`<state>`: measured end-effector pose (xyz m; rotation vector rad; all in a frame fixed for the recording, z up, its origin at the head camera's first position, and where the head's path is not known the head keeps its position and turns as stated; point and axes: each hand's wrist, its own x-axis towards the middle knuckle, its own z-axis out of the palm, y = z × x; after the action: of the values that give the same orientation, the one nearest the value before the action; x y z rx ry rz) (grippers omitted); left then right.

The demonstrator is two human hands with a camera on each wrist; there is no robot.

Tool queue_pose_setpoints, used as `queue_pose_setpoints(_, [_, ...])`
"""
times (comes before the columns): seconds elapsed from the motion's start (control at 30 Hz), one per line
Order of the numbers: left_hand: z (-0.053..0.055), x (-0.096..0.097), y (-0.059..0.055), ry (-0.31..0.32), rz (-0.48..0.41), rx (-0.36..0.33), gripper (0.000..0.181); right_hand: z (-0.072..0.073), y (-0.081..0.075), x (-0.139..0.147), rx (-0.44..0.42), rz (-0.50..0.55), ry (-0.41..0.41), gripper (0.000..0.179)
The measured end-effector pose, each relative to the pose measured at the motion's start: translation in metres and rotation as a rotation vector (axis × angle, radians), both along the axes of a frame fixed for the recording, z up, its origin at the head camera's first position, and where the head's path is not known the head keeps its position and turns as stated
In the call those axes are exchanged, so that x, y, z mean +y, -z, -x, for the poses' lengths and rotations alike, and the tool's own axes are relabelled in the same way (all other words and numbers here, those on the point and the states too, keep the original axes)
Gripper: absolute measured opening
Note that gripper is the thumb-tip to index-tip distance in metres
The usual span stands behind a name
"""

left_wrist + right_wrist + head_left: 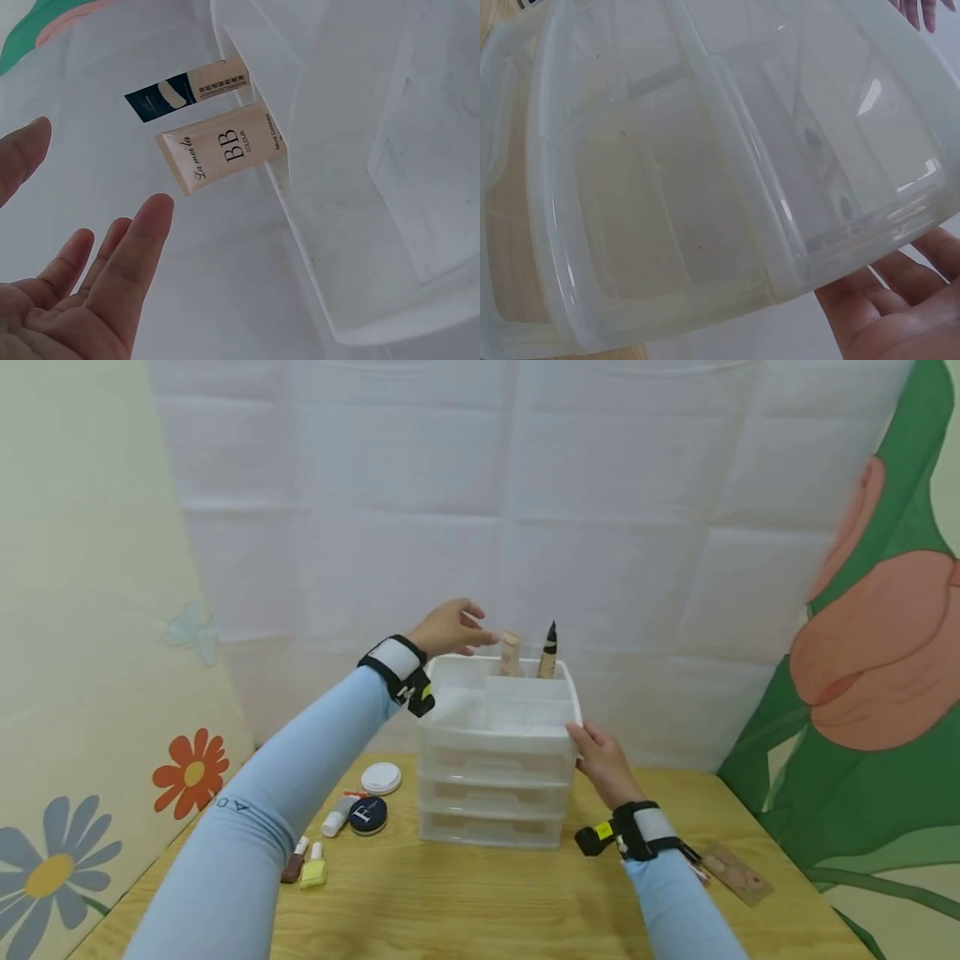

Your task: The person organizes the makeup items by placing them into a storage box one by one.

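A white drawer organizer (495,743) stands on the table, with an open compartmented top and clear drawers below. In its back compartments stand a beige BB cream tube (221,146) and a second tube (187,88) with a dark end. My left hand (450,627) hovers over the back left of the top, its fingers apart and holding nothing. The BB cream tube is just beyond its fingertips. My right hand (602,764) rests against the organizer's right side near the upper front corner, with fairly straight fingers in the right wrist view; part of them is hidden.
Left of the organizer lie a white round case (381,778), a dark blue compact (368,816), a white tube (340,817) and two nail polish bottles, one yellow (313,868). A flat brown palette (737,874) lies by the right forearm. A white cloth (600,527) hangs behind.
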<state>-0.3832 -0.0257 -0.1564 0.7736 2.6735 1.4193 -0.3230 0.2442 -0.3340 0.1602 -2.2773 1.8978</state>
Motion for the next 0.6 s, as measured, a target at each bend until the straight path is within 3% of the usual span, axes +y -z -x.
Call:
queue_pose_setpoints(0.23, [-0.026,-0.024,0.007,0.059,-0.077,0.026,0.052,-0.001,-0.001,0.004,-0.009,0.013,-0.011,0.066])
queue_pose_setpoints(0.43, [-0.051,-0.044,0.025,0.117,-0.102,0.050,0.045,-0.001,-0.003,0.008,-0.020,0.008,-0.013,0.071])
queue_pose_setpoints(0.6, [-0.064,-0.063,0.044,0.134,-0.077,0.091,0.043,-0.003,-0.005,0.013,-0.032,0.007,0.000,0.073])
